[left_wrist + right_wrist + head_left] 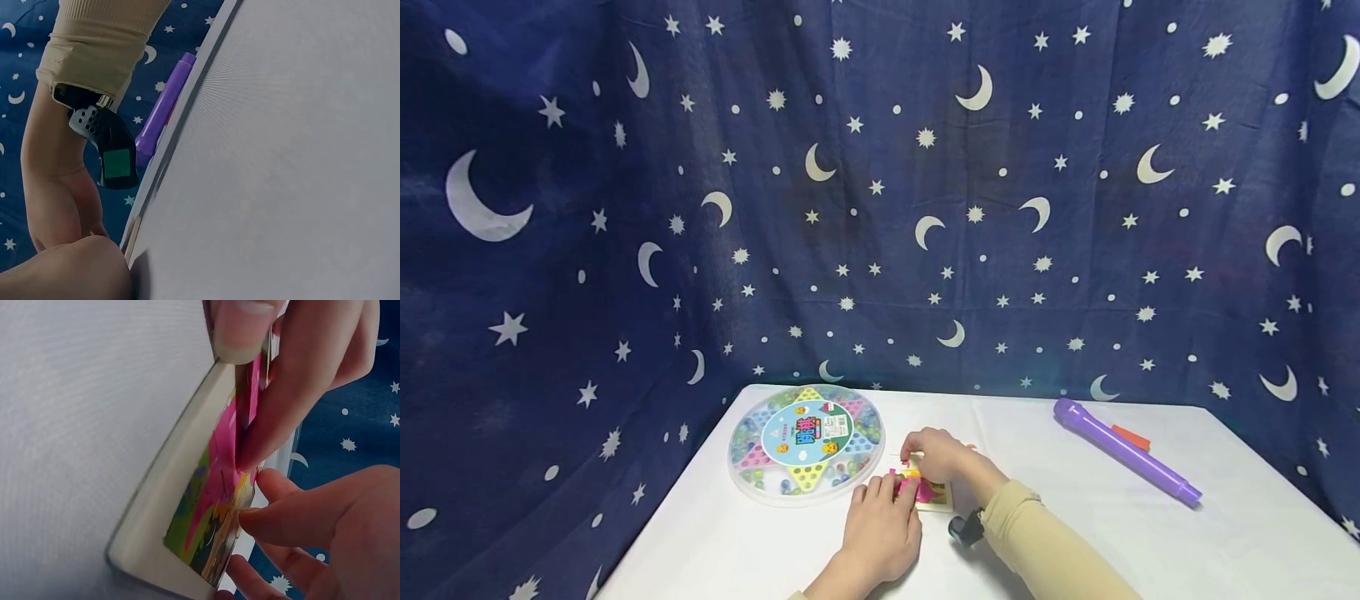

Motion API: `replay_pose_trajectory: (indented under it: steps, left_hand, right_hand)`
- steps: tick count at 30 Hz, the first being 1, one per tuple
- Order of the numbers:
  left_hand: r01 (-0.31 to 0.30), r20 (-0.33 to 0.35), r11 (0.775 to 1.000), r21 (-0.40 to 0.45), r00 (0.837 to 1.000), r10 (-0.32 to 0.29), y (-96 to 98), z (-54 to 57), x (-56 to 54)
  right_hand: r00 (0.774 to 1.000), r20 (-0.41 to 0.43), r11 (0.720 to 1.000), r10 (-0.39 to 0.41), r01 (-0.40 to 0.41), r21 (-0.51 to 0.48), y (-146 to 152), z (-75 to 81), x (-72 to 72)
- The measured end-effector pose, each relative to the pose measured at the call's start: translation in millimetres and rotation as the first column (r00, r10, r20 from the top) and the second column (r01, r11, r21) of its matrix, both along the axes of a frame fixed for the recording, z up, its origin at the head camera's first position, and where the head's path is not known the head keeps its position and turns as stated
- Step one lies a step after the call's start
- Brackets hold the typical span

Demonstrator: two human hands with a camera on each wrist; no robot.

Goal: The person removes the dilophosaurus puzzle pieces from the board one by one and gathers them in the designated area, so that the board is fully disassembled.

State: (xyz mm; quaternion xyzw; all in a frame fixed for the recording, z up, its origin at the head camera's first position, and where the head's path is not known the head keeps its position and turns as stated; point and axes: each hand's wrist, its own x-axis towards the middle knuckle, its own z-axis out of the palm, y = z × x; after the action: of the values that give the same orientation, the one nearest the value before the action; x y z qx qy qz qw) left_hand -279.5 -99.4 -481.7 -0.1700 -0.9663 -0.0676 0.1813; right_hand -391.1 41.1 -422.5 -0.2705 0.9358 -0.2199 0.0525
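A small picture puzzle in a pale frame (156, 506) lies on the table, with pink, green and yellow artwork. My right hand (936, 454) is over its far side and pinches a pink puzzle piece (254, 390) between thumb and fingers, tilted up from the picture. My left hand (883, 529) rests at the near left of the puzzle, its extended fingers (300, 515) touching the picture's surface. The fingers hide part of the picture. In the left wrist view, only a thin edge of the frame (132, 240) shows beyond the left hand (69, 269).
A round, clear-lidded Chinese checkers set (805, 432) with marbles lies to the left. On the right are a purple tube-shaped stick (1127, 452) and an orange block (1131, 437). A dark wrist camera (966, 528) sits on the right wrist. A star-patterned curtain (895, 208) surrounds the table.
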Motion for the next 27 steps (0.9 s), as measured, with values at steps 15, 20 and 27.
replay_pose_trajectory:
  steps: [15,20,27]
  left_hand:
    - [-0.007,-0.007,1.0,-0.008,1.0,0.007,2.3,-0.2,1.7]
    - [-0.013,-0.003,1.0,-0.004,1.0,0.013,2.6,0.7,3.0]
    - [-0.014,-0.015,1.0,0.006,1.0,0.014,1.7,0.0,3.5]
  right_hand:
    - [1.0,0.014,0.998,-0.028,0.028,-0.06,11,0.8,1.0]
    - [1.0,-0.001,0.995,-0.018,0.018,-0.098,13,-3.0,-2.4]
    - [0.999,-0.005,0.973,-0.032,0.03,-0.228,21,-9.7,-9.6]
